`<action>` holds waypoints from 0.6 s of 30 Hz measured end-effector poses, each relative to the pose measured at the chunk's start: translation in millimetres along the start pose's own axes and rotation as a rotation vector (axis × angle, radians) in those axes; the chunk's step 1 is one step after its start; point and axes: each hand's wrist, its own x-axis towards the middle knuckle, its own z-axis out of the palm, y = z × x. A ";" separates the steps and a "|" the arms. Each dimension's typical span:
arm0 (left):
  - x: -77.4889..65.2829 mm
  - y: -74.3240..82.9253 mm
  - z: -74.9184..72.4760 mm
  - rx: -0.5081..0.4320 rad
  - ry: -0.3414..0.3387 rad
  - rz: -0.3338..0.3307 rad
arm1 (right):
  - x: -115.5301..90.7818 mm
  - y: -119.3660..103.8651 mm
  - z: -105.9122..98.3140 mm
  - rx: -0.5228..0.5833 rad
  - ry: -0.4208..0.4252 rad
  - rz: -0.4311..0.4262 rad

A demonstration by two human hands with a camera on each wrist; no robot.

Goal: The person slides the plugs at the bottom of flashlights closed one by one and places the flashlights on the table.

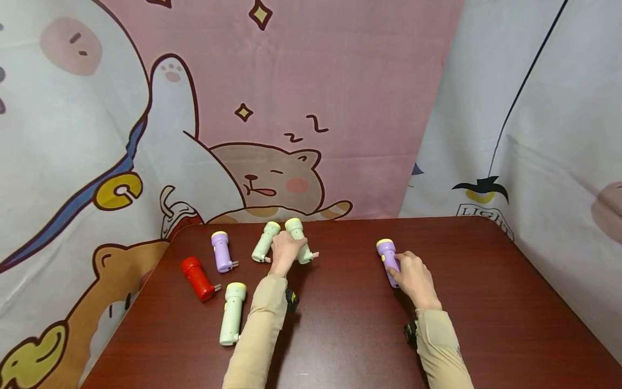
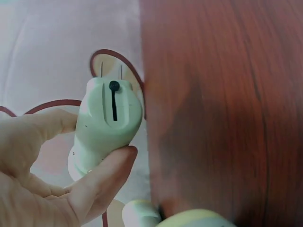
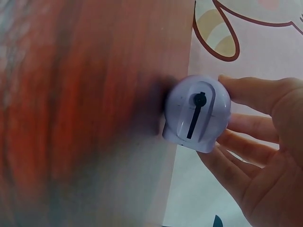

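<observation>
My left hand (image 1: 285,251) grips a pale green flashlight (image 1: 305,255) between thumb and fingers near the back of the table. Its end, with a black slider in a slot and two plug prongs, faces the left wrist camera. Close on its left lies a second pale green flashlight (image 1: 264,243), partly behind my hand. My right hand (image 1: 414,275) holds a purple flashlight (image 1: 387,253) on the right side, its yellow-rimmed head pointing away. In the right wrist view, thumb and fingers sit at opposite sides of the purple body (image 3: 215,118), whose slotted end shows.
Toward the left of the brown table (image 1: 340,335) lie another purple flashlight (image 1: 222,253), a red flashlight (image 1: 198,279) and a third green one (image 1: 233,314) beside my left sleeve. Behind the table's back edge hangs a printed cartoon cloth (image 1: 369,108).
</observation>
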 end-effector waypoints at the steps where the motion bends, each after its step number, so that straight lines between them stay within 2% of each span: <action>1: -1.3 1.0 -1.0 -0.010 0.004 -0.008 | 0.0 0.1 0.1 0.000 0.001 0.000; 10: -13.2 7.9 -4.8 -0.066 0.048 -0.109 | 0.1 0.5 0.3 0.004 -0.005 0.014; 18: -24.0 10.4 -5.9 -0.229 0.007 -0.118 | 1.4 -0.8 0.7 -0.008 0.012 0.008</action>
